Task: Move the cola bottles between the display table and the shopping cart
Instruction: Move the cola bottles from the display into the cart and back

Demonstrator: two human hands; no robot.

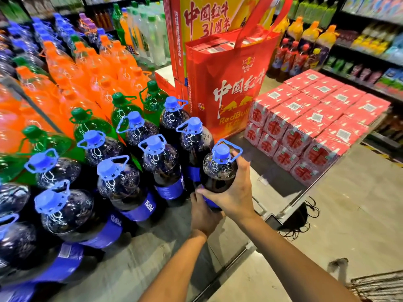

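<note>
Head camera, looking down over a store display table point(152, 253) with a grey top. Both hands hold one large cola bottle point(219, 171) upright at the table's right front corner, close to the edge. The right hand point(234, 190) wraps the bottle's shoulder and side with curled fingers, its fingertips reaching up by the blue cap; the left hand point(204, 212) grips lower down, over the blue label, fingers curled round the body. Whether the bottle's base touches the table cannot be told. To the held bottle's left the other cola bottles point(122, 182) stand packed in rows, touching one another, leaving a bare strip of tabletop along the near edge. Behind them stand green bottles point(122, 110), then orange bottles point(87, 68). Just behind the held bottle a red tote bag point(226, 83) stands on the table, close beside the back row. Right of the table, a low stack of red cartons point(314, 118) sits on a separate platform. Open grey floor point(349, 214) lies to the right. A wire corner of the shopping cart point(379, 286) shows at bottom right, well apart from the bottle. Labels read "PEPSI"; the bag reads "RedBull" with Chinese characters.
</note>
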